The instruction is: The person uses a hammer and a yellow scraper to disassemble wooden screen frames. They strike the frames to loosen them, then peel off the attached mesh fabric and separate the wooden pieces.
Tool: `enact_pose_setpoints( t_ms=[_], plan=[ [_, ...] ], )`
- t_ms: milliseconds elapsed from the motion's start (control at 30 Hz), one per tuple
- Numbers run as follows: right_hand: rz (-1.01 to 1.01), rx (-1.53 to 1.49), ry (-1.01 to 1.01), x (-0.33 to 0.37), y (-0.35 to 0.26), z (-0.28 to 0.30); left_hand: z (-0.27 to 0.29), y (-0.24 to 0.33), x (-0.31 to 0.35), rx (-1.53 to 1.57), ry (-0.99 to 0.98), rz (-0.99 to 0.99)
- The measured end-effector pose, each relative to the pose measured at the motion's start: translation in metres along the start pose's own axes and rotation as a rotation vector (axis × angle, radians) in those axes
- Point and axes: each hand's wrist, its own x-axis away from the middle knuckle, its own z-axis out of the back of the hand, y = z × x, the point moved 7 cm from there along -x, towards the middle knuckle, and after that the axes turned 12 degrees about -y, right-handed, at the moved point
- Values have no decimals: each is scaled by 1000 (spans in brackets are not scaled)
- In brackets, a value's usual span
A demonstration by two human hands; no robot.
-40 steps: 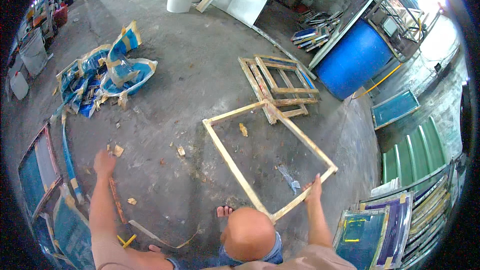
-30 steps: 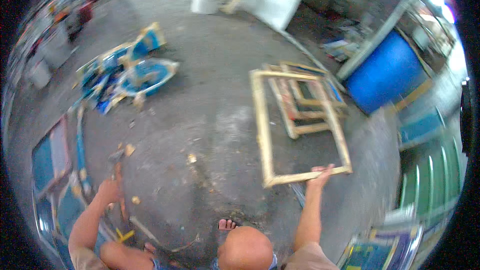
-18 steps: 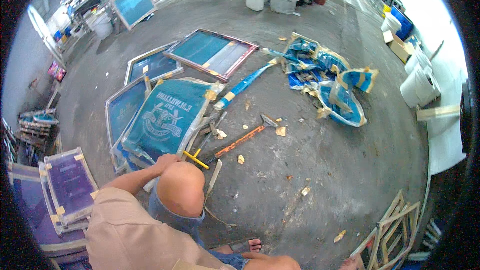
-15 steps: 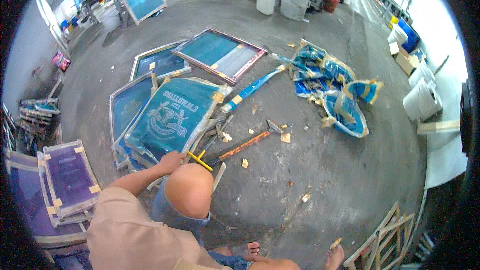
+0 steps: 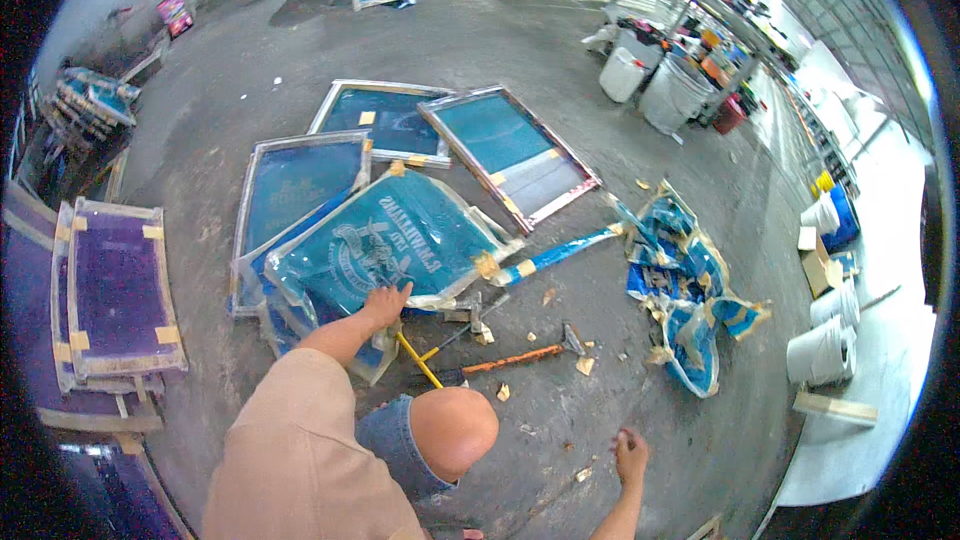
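A teal screen-printing screen (image 5: 345, 230) with a pale printed design lies on top of a pile, its edges wrapped in clear film and tape. My left hand (image 5: 382, 306) rests on its near edge, fingers stretched over the mesh. Just below that hand are a yellow-handled tool (image 5: 418, 358) and a hammer-like tool with an orange handle (image 5: 514, 358). My right hand (image 5: 630, 455) hovers over the floor at the lower right, its fingers bent but apart from the thumb. Nothing shows between them.
More screens (image 5: 300, 180) lie under and behind the top one. To the right sit a rolled blue strip (image 5: 565, 253) and crumpled blue mesh (image 5: 690, 340). Purple screens (image 5: 122, 280) stack at the left. White buckets (image 5: 822, 352) line the right wall; tape scraps (image 5: 585, 366) dot the floor.
My view has swung, shifting the scene in the picture. My left hand has moved from the screen's edge onto its mesh. My right hand has risen further into view, without the yellowish scrap seen at it before.
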Motion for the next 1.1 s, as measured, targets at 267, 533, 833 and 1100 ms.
enact_pose_setpoints(
  t_ms=[267,533,833,1100],
  plan=[
    [-514,-580,130,16,163,-5,66,-64,101,156,40,-14],
    [-309,-458,-45,-32,198,-26,141,-51,103,203,459,21],
    [-588,-420,-106,51,204,-30,372,-83,92,-317,1154,-254],
    [-563,-431,58,79,222,8,121,-70,27,44,-20,-207]
  ],
)
